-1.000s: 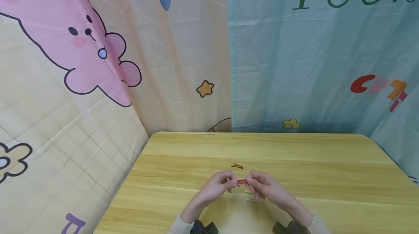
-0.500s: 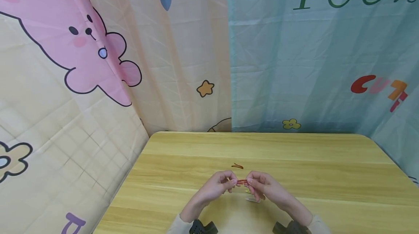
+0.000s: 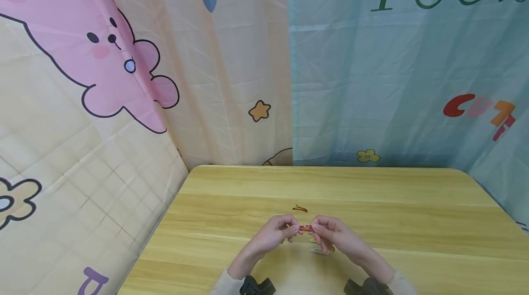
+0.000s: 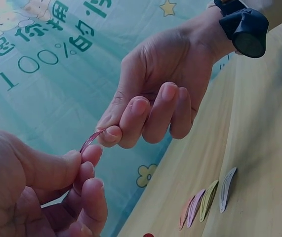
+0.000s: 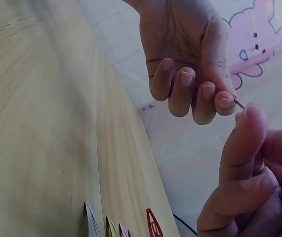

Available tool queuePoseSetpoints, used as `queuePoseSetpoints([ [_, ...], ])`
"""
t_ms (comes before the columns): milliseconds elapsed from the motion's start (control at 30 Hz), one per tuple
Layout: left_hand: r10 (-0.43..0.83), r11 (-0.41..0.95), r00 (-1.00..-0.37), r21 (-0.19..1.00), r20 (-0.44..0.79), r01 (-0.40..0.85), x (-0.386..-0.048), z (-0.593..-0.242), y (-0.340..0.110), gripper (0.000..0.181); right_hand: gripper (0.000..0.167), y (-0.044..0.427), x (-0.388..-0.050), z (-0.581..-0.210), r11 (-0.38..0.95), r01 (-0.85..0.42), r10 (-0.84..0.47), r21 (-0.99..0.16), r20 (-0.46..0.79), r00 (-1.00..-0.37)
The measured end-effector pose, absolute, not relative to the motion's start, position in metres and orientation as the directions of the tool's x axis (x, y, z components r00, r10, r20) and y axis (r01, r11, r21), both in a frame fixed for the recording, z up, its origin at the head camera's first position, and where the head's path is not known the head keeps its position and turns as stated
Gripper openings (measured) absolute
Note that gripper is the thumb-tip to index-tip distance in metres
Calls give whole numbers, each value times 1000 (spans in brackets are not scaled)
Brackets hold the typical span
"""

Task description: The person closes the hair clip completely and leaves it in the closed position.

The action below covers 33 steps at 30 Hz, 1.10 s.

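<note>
A red snap hair clip (image 3: 306, 228) is stretched between my two hands above the table, pinched at both ends. My left hand (image 3: 274, 234) grips one end between thumb and index finger. At the other end, the thumb and index finger of my right hand (image 3: 336, 237) hold it. The left wrist view shows the thin, bowed hair clip (image 4: 90, 141) edge-on between the fingertips. Below the hands lie a white clip (image 4: 227, 190), a yellow clip (image 4: 208, 201), a pink clip (image 4: 195, 205) and an orange clip (image 4: 185, 213), side by side.
Another red clip (image 5: 153, 224) lies apart from the row, and in the head view this clip (image 3: 300, 208) is beyond the hands. The wooden table (image 3: 231, 189) ends at a printed curtain (image 3: 351, 79) behind. Dark wrist devices (image 3: 257, 286) sit on both wrists.
Both hands stay in place with the red hair clip between them. The clip's outline looks slightly narrower and shinier now. The view has shifted very slightly.
</note>
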<state>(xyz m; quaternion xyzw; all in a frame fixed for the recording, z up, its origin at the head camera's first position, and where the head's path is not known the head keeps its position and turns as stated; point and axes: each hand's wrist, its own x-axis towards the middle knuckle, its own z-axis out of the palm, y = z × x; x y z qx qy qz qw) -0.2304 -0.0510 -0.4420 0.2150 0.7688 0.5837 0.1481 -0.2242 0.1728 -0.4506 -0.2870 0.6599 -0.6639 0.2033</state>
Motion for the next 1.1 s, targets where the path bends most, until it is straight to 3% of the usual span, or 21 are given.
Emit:
queuePoseSetpoints([
  [200,492,239,-870,956,35,173,-231,-442,-50,16,23,173,-225,-452,-27,-99,-638,-995,93,-764],
  [467,481,248,-876,950,48,189,-231,-441,-51,17,27,170,-225,-451,36,-72,-586,-997,37,-810],
  [767,448,296,-891,928,74,226,-229,-441,-52,15,37,170,-224,-452,162,-36,-424,-986,-37,-905],
  [1100,436,355,-895,896,95,268,-228,-439,-53,16,37,170,-224,-452,161,-22,-422,-987,-49,-905],
])
